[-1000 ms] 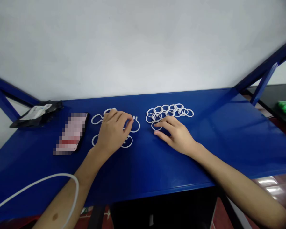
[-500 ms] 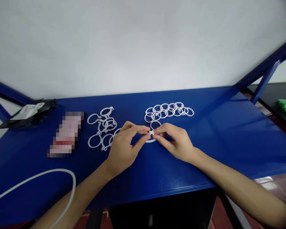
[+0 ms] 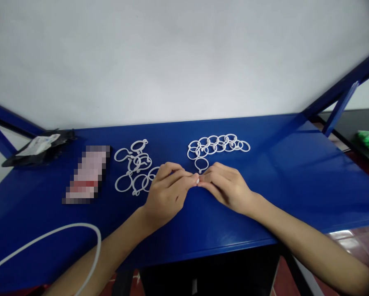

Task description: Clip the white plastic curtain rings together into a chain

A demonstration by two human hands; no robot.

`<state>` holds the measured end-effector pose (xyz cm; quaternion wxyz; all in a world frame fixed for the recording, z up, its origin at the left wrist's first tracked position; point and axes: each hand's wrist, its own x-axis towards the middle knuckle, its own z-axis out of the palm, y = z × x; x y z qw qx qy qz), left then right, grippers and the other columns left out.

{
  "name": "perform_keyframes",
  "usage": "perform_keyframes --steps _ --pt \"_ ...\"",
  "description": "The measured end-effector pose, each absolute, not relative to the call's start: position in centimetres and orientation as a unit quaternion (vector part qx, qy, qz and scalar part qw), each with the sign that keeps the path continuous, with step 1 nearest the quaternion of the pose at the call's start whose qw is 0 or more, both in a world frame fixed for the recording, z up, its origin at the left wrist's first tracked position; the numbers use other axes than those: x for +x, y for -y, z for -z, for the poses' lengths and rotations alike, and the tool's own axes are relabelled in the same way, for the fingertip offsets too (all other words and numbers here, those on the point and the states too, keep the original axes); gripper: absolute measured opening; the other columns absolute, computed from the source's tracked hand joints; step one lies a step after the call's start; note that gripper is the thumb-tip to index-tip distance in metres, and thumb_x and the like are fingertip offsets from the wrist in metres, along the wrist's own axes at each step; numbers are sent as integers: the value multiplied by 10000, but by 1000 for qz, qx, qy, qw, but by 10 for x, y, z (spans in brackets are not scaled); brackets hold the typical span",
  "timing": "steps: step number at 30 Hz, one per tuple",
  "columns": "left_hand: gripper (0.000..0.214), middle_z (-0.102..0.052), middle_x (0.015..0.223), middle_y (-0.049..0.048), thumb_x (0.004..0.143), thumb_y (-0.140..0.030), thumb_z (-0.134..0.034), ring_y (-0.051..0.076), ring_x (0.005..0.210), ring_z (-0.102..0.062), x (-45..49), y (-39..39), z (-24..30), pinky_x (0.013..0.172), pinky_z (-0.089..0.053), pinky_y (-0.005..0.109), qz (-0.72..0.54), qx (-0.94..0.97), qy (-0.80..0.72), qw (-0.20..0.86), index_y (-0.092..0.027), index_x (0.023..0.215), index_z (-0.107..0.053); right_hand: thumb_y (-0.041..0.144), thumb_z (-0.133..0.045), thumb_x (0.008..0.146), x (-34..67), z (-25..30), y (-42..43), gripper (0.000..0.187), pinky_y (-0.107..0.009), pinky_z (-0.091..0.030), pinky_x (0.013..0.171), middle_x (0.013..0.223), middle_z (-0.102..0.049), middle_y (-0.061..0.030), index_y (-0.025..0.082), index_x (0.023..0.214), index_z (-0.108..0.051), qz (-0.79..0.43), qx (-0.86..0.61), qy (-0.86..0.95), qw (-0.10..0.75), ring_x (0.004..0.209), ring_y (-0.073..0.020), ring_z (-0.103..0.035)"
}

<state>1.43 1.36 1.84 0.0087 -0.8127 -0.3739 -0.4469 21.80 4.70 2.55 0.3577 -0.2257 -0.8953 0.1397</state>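
The left hand [image 3: 166, 191] and right hand [image 3: 226, 186] hovered fingertip to fingertip over the blue metal shelf [image 3: 280, 185], their curled fingers pinched on a small white plastic ring [image 3: 197, 181], mostly hidden between them.

My left hand [image 3: 164, 197] and right hand [image 3: 227, 187] are bare, forearms [image 3: 295, 240] unsleeved as far as seen; a thin white cable [image 3: 93, 230] curves beside the left.

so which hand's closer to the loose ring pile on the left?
Left. The left hand sits just right of the loose ring pile, almost touching; the right hand is farther right, beyond the left's fingertips.
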Motion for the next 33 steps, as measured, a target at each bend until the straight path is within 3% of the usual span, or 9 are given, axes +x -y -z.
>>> perform_keyframes --steps 4,12,20,27,33 --pt "266 -753 1009 29 927 -74 -584 216 949 -600 -3 -25 -26 886 -530 407 356 -833 422 19 -191 1148 -675 261 -580 1007 226 -27 -61 113 -311 -528 750 908 -723 -55 173 986 -646 -136 -302 882 336 824 -171 -639" --pt "396 -720 1094 62 825 -61 -458 275 1021 -600 -54 -43 -31 942 -488 493 91 -840 533 -42 -224 1078 -716 300 -565 1004 235 -13 -77 189 -307 -508 715 924 -712 -52 176 935 -690 -122 -411 867 253 821 -171 -658" --pt "204 -718 890 35 914 -245 -523 247 861 -593 -61 -51 -17 858 -449 424 128 -849 509 -59 -272 861 -718 297 -575 991 227 -1 -76 167 -282 -459 632 932 -709 -51 187 944 -691 -101 -449 857 232 820 -176 -660" --pt "90 -715 838 26 906 -218 -566 254 853 -596 -52 -51 -20 846 -415 432 170 -830 531 -28 -233 846 -630 337 -573 994 231 -6 -79 209 -290 -461 618 923 -704 -64 177 938 -694 -65 -483 841 235 807 -185 -663" --pt "39 -674 778 12 874 -182 -593 211 779 -618 -37 -45 -30 798 -463 384 265 -786 559 -12 -218 866 -607 289 -545 1008 225 -15 -67 184 -323 -540 725 939 -708 -73 165 981 -680 -83 -406 858 305 866 -194 -677"
